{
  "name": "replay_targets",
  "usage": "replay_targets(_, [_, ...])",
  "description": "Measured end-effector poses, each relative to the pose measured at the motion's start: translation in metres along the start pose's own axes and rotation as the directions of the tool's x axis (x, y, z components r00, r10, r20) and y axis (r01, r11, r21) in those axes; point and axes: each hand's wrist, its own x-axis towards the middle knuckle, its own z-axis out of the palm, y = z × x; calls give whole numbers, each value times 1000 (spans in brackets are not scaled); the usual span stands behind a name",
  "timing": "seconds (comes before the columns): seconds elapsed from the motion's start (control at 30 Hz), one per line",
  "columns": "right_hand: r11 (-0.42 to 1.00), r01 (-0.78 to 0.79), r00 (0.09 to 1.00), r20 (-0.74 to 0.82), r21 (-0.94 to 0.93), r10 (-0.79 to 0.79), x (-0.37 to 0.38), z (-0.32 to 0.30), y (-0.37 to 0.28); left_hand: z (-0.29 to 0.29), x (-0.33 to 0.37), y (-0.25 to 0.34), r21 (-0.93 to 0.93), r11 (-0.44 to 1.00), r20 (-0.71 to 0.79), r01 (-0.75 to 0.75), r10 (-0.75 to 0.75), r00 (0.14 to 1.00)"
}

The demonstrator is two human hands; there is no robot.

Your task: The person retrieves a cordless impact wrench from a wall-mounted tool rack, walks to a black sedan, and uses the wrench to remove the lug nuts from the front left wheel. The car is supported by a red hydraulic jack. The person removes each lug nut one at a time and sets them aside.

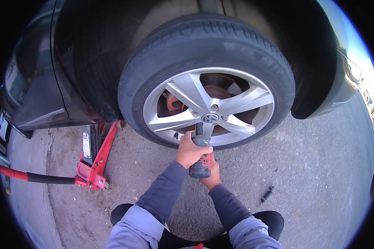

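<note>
Both my hands are on a red and black cordless impact wrench [200,163], pointed at the car wheel [191,92]. My left hand [189,152] wraps the front of its body from the left. Lower down on the right, my right hand [213,176] grips it, with most of the fingers hidden behind the tool. The dark socket [199,129] reaches the lower left of the silver rim's hub, by the round centre cap [210,118]. Whether it sits fully on a bolt is hard to see. A bolt [214,108] shows above the cap.
A red floor jack [93,170] stands under the dark car [33,95] at the left, its padded handle [50,179] stretching left. On the asphalt to the right lie small black cylindrical pieces [267,194]. An orange-red brake caliper [174,103] shows between the spokes.
</note>
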Motion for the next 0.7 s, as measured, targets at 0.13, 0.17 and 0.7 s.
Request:
replay_targets(0.13, [991, 115, 993, 41, -66, -112, 2, -22, -6, -2, 2, -14, -426, 903, 121, 56, -4, 993])
replay_targets(0.17, [987, 130, 991, 56, -92, -125, 4, -25, -4, -3, 1, -15, -509, 858, 155, 74, 6, 988])
replay_targets(0.7, [992, 7, 998, -55, 124, 0, 0, 14, 11, 0, -2, 9, -58, 998, 26, 13, -12, 1000])
